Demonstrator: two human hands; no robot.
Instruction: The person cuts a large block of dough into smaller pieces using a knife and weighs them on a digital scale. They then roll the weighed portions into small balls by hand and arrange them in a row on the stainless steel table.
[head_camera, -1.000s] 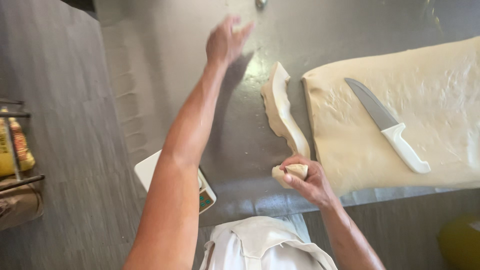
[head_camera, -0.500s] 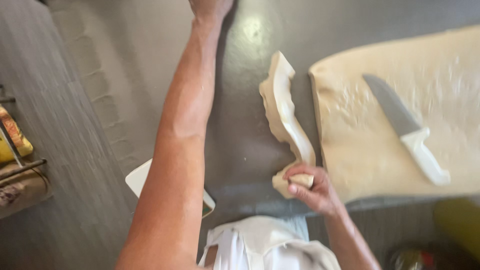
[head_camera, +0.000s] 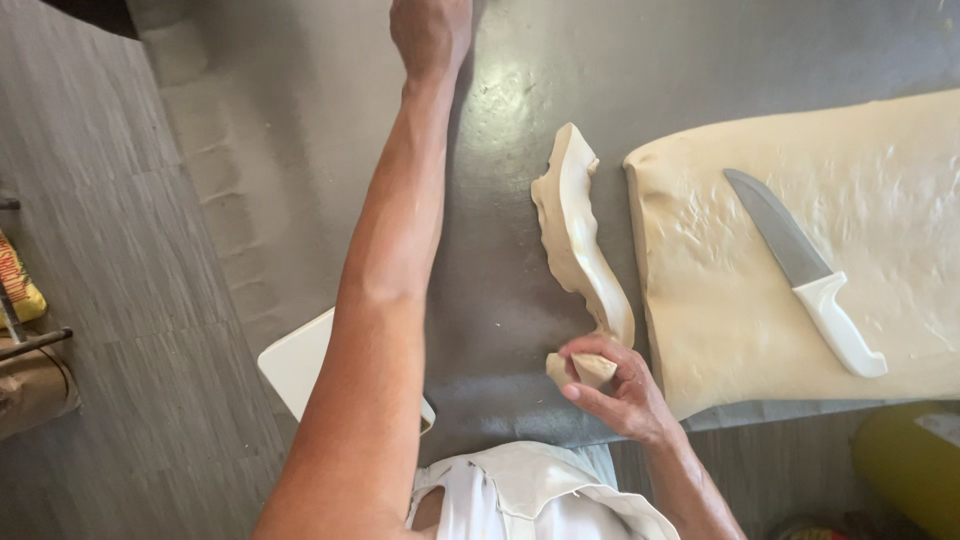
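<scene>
My right hand (head_camera: 618, 390) pinches the near end of a long cut strip of pale dough (head_camera: 575, 235) that lies on the dark metal table (head_camera: 320, 120). My left hand (head_camera: 430, 32) is stretched far out over the table toward its back, fingers curled, its palm hidden from me; I cannot see whether it holds anything. To the right of the strip lies a big flat slab of dough (head_camera: 880, 200), and a knife with a white handle (head_camera: 808, 272) rests on top of it.
A white square object (head_camera: 300, 362) sticks out under my left arm at the table's near edge. Grey wood-look floor lies to the left, with a rack and packaged goods (head_camera: 20, 300) at the far left. A yellow container (head_camera: 905, 470) sits at the bottom right.
My left hand has reached farther toward the back of the table and its spread fingers have curled in. My right hand stays on the near end of the dough strip.
</scene>
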